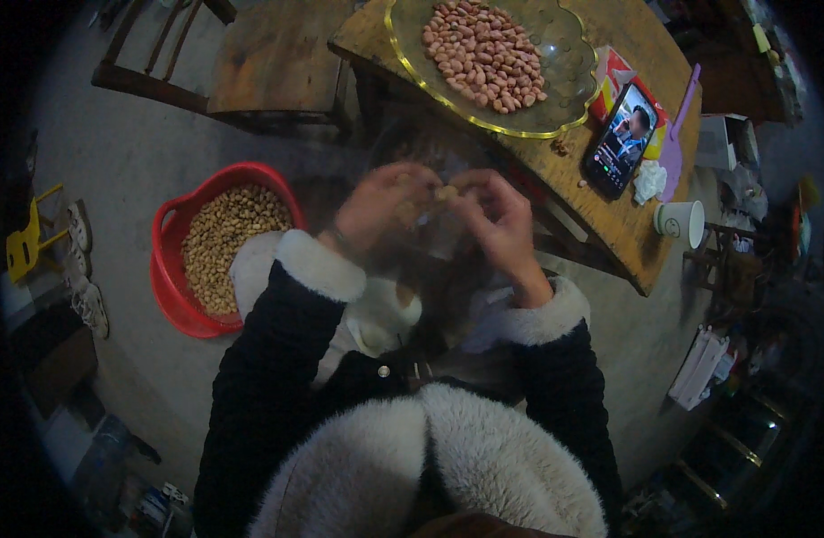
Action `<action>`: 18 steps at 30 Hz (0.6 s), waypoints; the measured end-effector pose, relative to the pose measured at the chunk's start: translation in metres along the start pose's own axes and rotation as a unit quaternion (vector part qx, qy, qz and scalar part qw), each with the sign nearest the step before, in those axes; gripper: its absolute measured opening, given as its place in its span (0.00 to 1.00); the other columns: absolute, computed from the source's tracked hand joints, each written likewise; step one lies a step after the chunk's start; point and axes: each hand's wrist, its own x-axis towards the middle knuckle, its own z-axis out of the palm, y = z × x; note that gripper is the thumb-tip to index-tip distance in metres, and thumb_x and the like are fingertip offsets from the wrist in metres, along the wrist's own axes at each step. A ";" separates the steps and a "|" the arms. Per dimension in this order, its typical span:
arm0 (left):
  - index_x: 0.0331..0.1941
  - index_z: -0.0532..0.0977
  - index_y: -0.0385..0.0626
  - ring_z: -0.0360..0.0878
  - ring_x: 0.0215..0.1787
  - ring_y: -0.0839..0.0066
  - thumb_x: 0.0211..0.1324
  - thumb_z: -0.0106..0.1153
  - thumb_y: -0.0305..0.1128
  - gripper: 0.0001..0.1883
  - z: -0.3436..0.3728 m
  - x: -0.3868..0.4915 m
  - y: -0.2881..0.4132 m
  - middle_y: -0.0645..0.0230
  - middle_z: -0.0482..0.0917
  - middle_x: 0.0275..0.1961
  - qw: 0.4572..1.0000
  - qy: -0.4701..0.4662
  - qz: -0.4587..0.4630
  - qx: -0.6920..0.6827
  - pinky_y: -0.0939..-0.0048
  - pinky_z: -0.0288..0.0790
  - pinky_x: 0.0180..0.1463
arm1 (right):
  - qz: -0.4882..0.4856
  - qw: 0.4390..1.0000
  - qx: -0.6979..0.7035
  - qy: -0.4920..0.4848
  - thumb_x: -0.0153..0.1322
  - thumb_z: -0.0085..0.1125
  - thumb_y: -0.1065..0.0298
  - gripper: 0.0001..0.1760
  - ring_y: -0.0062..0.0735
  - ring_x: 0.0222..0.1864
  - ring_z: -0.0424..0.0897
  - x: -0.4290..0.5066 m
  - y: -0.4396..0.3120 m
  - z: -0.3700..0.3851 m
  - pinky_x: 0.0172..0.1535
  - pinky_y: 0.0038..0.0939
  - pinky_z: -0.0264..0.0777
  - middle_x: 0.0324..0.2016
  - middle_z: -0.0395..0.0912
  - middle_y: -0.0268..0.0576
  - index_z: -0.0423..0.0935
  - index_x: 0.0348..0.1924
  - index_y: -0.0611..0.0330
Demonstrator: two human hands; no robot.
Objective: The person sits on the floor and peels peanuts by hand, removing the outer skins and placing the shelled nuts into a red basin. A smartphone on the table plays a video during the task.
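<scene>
My left hand and my right hand meet in front of me, with a small unshelled peanut pinched between their fingertips. Motion blurs the left fingers, and a pale piece, seemingly another peanut, shows in that palm. To the left on the floor stands a red plastic basket of unshelled peanuts. Ahead, a yellow-rimmed scalloped translucent bowl holds shelled pink-skinned peanuts at the wooden table's edge. Below my hands is a dark area whose contents are too blurred to tell.
On the wooden table a lit phone leans against a red and yellow packet. Near it are a purple spatula, a crumpled tissue and a paper cup. A wooden chair stands ahead left; shoes lie far left.
</scene>
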 end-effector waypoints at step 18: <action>0.43 0.74 0.42 0.69 0.24 0.88 0.60 0.58 0.31 0.09 0.001 0.001 -0.002 0.73 0.76 0.32 0.997 -0.007 0.070 0.044 0.85 0.61 0.24 | -0.024 0.999 0.010 0.030 0.65 0.64 0.74 0.13 0.10 0.25 0.70 0.002 0.002 0.013 0.28 0.16 0.65 0.27 0.74 0.30 0.75 0.43 0.62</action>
